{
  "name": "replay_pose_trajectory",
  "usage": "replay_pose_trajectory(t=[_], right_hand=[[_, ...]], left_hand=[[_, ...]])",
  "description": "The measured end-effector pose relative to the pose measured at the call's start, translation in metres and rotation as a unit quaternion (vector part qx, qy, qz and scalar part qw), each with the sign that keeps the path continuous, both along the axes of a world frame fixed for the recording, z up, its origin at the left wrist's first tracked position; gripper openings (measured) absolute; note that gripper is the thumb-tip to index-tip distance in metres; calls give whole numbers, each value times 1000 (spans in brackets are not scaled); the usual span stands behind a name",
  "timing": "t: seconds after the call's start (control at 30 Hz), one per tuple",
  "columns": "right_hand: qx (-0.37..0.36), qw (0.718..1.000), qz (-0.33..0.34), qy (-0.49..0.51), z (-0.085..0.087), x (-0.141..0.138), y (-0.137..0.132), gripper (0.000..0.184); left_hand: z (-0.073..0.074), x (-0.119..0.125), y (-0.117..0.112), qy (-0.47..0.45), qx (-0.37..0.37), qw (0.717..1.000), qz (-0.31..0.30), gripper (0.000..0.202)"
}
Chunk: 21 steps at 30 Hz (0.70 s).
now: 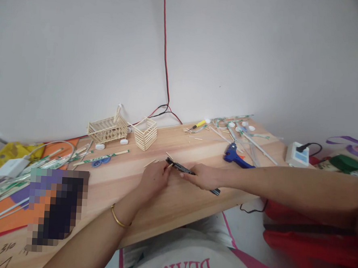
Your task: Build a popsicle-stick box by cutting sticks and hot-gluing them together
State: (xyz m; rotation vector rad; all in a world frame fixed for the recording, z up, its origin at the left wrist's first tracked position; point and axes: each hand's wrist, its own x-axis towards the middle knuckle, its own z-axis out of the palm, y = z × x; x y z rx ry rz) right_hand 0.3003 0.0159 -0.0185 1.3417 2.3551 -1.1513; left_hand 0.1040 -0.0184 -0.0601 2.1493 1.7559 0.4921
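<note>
My left hand [156, 176] rests on the wooden table with its fingers pinched on a thin wooden stick [170, 166]. My right hand [206, 176] is wrapped round a dark pliers-like tool [179, 167], whose far end meets the sticks by my left fingertips. One handle end of the tool shows below my right palm. Another short stick sticks up past the tool's tip, and loose stick pieces [150, 163] lie just beyond my left hand. Behind my hands stand a slatted stick cart [106, 129] with white wheels and an open slatted stick box [145, 135].
A blue glue gun [234, 155] lies right of my hands. Plastic wrappers, white caps and a yellow-handled tool [199, 124] sit at the back right. A white power box [298, 154] stands at the right edge. Wrapped sticks [15, 182] and a pixelated dark object [62, 207] are left.
</note>
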Motion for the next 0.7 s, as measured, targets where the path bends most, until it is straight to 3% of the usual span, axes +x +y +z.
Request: replay_pose_trajectory(t=[0.17, 0.37, 0.5, 0.7], right_hand=[[-26, 999, -17, -11, -4, 0, 0, 62], [15, 1000, -5, -22, -4, 2, 0, 66], [89, 995, 43, -20, -1, -3, 2, 64], [152, 977, 4, -147, -4, -13, 27, 79]], left_hand=[[3, 0, 1, 3, -9, 1000, 1, 31], [6, 1, 0, -18, -6, 1000, -5, 32], [6, -9, -1, -103, -19, 994, -18, 28], [0, -27, 3, -219, -22, 973, 65, 30]])
